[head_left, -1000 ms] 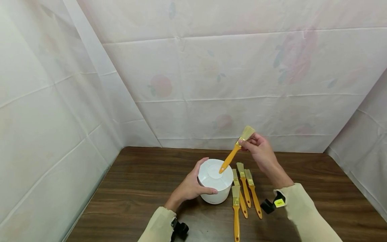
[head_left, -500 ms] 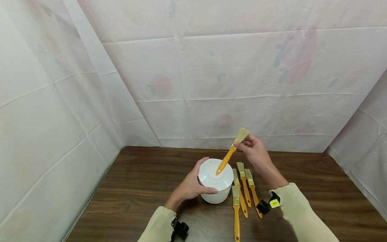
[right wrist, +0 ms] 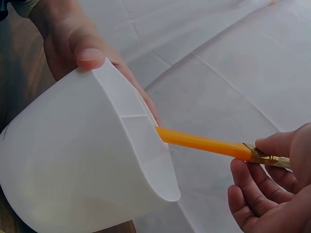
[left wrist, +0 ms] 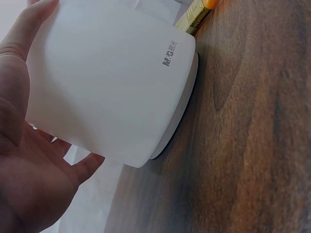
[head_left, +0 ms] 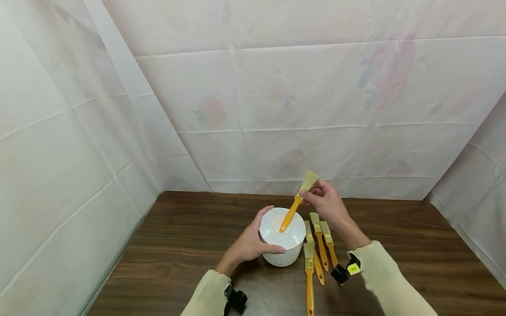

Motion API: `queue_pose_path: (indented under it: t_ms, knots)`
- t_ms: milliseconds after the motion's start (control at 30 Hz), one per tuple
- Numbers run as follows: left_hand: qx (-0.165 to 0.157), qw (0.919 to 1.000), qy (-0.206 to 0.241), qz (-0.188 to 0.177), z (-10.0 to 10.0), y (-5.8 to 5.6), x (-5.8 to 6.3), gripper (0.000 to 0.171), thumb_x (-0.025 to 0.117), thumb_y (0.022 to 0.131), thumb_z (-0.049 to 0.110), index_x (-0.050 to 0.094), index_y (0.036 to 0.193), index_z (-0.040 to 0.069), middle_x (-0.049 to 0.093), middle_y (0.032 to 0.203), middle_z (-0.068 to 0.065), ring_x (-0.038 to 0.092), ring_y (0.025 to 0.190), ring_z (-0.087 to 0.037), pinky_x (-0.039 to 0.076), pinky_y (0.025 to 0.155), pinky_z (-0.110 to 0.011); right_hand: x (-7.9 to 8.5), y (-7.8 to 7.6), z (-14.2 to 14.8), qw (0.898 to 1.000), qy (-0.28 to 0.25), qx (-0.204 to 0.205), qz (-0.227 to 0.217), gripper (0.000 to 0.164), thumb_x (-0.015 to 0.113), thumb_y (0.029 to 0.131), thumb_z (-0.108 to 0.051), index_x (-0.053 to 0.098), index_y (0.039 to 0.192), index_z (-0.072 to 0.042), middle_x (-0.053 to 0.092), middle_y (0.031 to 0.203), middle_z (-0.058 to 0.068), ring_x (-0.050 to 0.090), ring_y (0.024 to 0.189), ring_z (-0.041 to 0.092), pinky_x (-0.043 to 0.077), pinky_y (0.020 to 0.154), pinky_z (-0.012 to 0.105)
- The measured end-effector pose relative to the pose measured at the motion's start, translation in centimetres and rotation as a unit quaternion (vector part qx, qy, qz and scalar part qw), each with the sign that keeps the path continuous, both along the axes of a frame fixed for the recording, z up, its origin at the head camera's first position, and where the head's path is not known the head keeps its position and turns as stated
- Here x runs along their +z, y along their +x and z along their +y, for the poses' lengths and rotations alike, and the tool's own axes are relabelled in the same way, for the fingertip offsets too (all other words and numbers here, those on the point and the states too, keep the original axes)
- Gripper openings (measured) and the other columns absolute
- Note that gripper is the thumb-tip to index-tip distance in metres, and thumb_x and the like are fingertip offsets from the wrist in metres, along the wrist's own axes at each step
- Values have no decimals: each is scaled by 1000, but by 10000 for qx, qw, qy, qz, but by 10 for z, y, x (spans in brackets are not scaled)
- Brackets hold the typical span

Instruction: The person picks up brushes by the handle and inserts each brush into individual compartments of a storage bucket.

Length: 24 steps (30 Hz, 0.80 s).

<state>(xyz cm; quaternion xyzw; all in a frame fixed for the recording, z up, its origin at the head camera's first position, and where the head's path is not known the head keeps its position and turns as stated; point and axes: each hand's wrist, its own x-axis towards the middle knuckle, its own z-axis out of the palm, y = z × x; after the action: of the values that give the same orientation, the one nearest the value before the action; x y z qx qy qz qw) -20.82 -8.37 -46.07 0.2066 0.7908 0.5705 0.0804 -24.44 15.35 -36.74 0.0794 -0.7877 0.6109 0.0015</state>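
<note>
A white round holder [head_left: 282, 254] with inner dividers stands on the table. My left hand [head_left: 249, 241] grips its left side, thumb at the near rim and fingers round the far side. My right hand [head_left: 326, 204] pinches a paintbrush [head_left: 291, 214] by its gold ferrule, bristles up. In the right wrist view, the end of the brush's orange handle [right wrist: 199, 141] is past the holder's rim and hidden inside. Which compartment it is over I cannot tell. The left wrist view shows the holder's outer wall [left wrist: 112, 82] with printed lettering.
Several more paintbrushes [head_left: 309, 276] with orange handles lie on the table just right of the holder, bristles pointing away. The brown wooden table [head_left: 178, 245] ends at a white patterned curtain [head_left: 316, 109] behind, with more white sheeting on both sides.
My right hand has moved left and slightly down with the paintbrush, bringing its handle end lower into the holder and the brush more upright. The left hand and holder stay in place.
</note>
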Motion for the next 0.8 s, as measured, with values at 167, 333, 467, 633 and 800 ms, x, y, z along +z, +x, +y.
queue_pose_path:
  t_ms: [167, 333, 467, 633, 800]
  knots:
    - [26, 10000, -20, -82, 0, 0, -1, 110, 92, 70, 32, 19, 151, 45, 47, 143, 6, 47, 130, -17, 36, 108, -52, -2, 2, -2, 9999, 131, 26, -18, 35, 68, 96, -22, 57, 122, -2, 71, 101, 11, 67, 91, 23, 55, 79, 29]
    - [35, 9999, -47, -104, 0, 1, 0, 110, 92, 70, 32, 19, 151, 45, 46, 143, 6, 47, 130, -17, 36, 108, -53, -5, 3, -4, 9996, 261, 27, -81, 34, 68, 96, -24, 58, 120, -3, 71, 102, 12, 68, 89, 24, 53, 78, 34]
    - [32, 9999, -31, -120, 0, 1, 0, 109, 92, 70, 32, 20, 151, 46, 46, 143, 6, 47, 130, -17, 37, 107, -52, -8, 3, -6, 9995, 283, 78, -74, 34, 68, 96, -24, 59, 120, -3, 71, 101, 12, 67, 87, 24, 53, 79, 37]
    - [29, 9999, -49, -86, 0, 1, 0, 109, 92, 70, 32, 20, 151, 46, 47, 142, 5, 48, 129, -18, 37, 107, -52, -11, 4, -8, 9995, 257, 156, -47, 33, 68, 95, -23, 59, 120, -3, 71, 101, 13, 66, 88, 26, 54, 83, 43]
    - [18, 10000, -17, -58, 1, 1, -1, 110, 92, 70, 30, 20, 151, 45, 47, 142, 5, 48, 128, -18, 37, 107, -52, -13, 5, -10, 9995, 249, 150, -129, 32, 69, 95, -23, 59, 119, -3, 69, 99, 12, 67, 90, 29, 55, 78, 33]
